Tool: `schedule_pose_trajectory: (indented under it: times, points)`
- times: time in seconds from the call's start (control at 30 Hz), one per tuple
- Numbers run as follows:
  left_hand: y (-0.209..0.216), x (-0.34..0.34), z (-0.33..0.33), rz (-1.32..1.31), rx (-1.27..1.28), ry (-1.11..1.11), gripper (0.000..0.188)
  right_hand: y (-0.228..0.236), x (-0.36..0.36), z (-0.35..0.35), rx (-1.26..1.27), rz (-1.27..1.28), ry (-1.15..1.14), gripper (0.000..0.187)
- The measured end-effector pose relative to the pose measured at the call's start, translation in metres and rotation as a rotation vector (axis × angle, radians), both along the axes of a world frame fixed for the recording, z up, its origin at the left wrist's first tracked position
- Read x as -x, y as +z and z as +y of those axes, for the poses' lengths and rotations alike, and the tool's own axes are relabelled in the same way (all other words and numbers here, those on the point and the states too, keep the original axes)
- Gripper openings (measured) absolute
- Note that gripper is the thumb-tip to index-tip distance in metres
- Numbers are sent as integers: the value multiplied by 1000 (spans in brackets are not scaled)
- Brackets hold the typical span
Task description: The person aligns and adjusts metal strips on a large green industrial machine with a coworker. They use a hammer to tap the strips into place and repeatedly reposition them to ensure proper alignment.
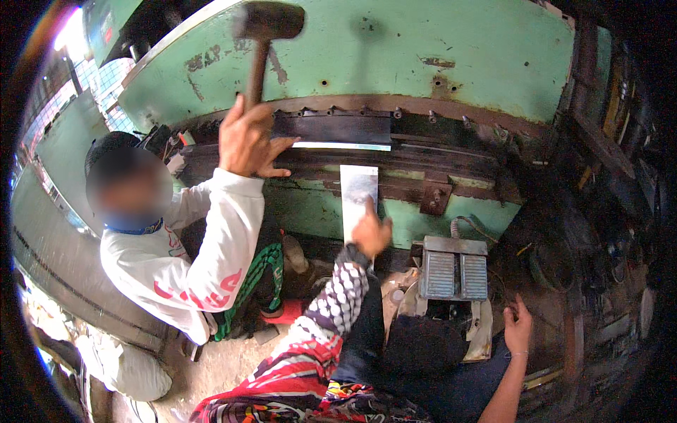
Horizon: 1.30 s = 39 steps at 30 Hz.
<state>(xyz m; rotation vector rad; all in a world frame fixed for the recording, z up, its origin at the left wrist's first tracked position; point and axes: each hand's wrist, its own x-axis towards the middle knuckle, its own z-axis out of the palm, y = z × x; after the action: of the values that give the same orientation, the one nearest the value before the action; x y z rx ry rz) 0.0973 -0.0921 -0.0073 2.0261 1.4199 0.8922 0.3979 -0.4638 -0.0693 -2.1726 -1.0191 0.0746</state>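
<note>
A pale silver strip of sheet metal (360, 181) stands out in front of the green machine's bed. My left hand (371, 231) grips its lower part, index finger stretched along the face and thumb off to the right. Its other fingers are hidden. My right hand (518, 326) is at the lower right above my thigh, holding nothing, fingers loosely raised. At the left, a co-worker's hand (243, 137) holds up a hammer (271, 21) by its handle. Behind that hand, fingers of the co-worker's other hand reach toward a bright-edged metal sheet (342, 147) in the machine.
A large green machine (451, 42) with a bolted dark bar (338, 127) spans the far side. A metal double foot pedal (453, 269) with a cable stands right of my left hand. The co-worker (162, 261) crouches close at left. A white sack (130, 370) lies lower left.
</note>
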Motion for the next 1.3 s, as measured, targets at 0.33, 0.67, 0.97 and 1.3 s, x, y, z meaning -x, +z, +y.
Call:
schedule_pose_trajectory:
  times: [0.33,0.67,0.97,1.3]
  points:
    - [11,61,87,271,-49,45,105,-2,-2,9,-35,-24,37,57]
    - [9,65,92,207,-100,38,100,3,1,10,-25,-31,20,55]
    - [-47,7,-18,-133,-90,-22,70,-5,-5,10,-17,-19,18,55]
    - [-51,3,-27,-174,-107,-113,64,1,-3,6,-20,-47,21,56]
